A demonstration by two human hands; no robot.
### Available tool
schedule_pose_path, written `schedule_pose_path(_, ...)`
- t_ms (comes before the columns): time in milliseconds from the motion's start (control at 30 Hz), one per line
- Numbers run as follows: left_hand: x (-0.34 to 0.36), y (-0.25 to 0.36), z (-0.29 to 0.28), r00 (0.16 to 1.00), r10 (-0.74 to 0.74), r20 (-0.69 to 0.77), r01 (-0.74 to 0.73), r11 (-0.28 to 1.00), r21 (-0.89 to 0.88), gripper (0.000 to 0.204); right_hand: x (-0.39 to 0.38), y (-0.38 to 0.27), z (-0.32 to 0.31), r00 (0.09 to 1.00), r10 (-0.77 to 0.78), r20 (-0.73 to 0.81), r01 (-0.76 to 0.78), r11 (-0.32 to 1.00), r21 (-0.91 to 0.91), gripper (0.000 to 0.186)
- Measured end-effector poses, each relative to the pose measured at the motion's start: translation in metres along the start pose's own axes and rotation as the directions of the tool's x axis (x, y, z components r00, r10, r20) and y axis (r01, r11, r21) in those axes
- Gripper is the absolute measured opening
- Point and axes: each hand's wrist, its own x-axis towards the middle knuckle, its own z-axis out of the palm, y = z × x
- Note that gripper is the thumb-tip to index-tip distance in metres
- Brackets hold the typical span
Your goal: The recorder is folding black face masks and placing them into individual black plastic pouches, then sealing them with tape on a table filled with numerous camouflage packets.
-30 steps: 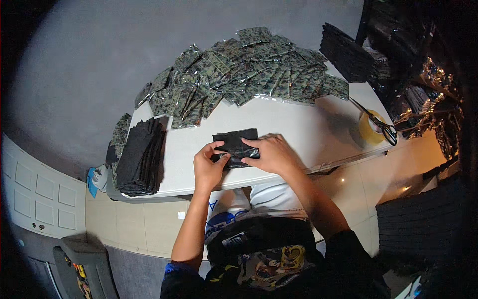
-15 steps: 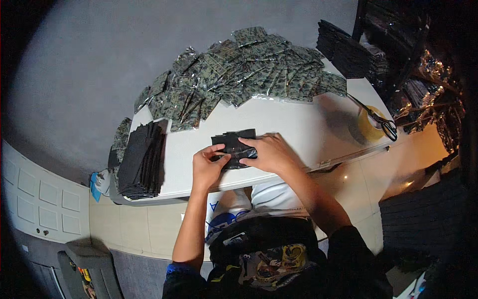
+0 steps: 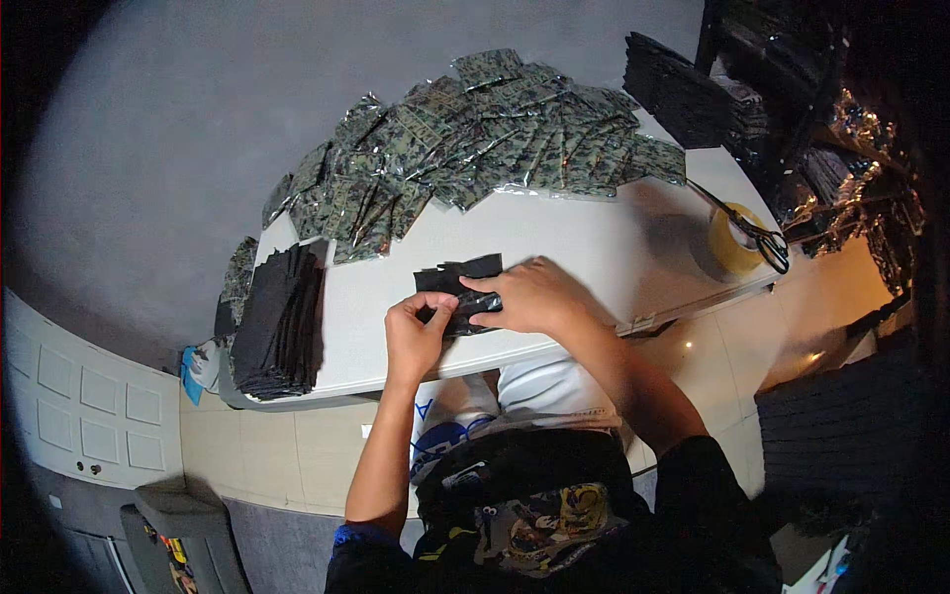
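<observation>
A small folded black cloth (image 3: 475, 267) lies on the white table in front of me, with a shiny clear plastic wrapper (image 3: 481, 303) along its near part. My left hand (image 3: 418, 332) pinches the near left side, thumb and index finger together. From the right, my right hand (image 3: 534, 297) grips the cloth, its thumb and fingertips resting on top. To the left of my hands stands a stack of folded black cloths (image 3: 277, 322). Beyond them spreads a large heap of camouflage-patterned cloth packs (image 3: 475, 134) in clear plastic.
On the table's (image 3: 594, 247) right end are a roll of yellowish tape (image 3: 730, 246) and black-handled scissors (image 3: 767, 247). More black cloth stacks (image 3: 678, 94) stand at the far right corner. A dark chair (image 3: 183, 530) is at lower left, near a white door (image 3: 94, 396).
My left thumb and index finger have closed together on the cloth's near left side. My right hand has shifted slightly left, still on the cloth.
</observation>
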Motion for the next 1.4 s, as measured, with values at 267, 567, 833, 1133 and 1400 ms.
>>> schedule_pose_path(267, -0.006, 0.003, -0.006, 0.994, 0.091, 0.064, -0.085, 0.993, -0.083, 0.007, -0.004, 0.011, 0.009, 0.99, -0.047, -0.136, 0.055, 0.997, 0.054, 0.069)
schedule_pose_path(567, 0.01, -0.006, -0.013, 0.989, 0.062, 0.135, -0.031, 0.974, -0.222, 0.009, -0.011, 0.016, 0.033, 0.945, 0.04, -0.324, 0.122, 0.877, 0.465, 0.029)
schedule_pose_path(833, 0.006, -0.006, -0.025, 0.975, 0.117, 0.188, -0.066, 0.964, -0.258, 0.013, -0.001, 0.025, 0.05, 0.978, -0.013, -0.207, 0.172, 0.608, 0.775, 0.032)
schedule_pose_path(1133, 0.011, -0.007, -0.032, 0.969, 0.085, 0.234, -0.037, 0.979, -0.201, 0.026, 0.002, 0.016, 0.046, 0.969, -0.019, -0.247, 0.169, 0.781, 0.602, 0.028)
schedule_pose_path(1400, 0.007, -0.01, -0.04, 0.958, 0.069, 0.277, 0.017, 0.955, -0.298, 0.039, -0.009, 0.008, 0.037, 0.972, 0.05, -0.231, 0.076, 0.858, 0.509, 0.024)
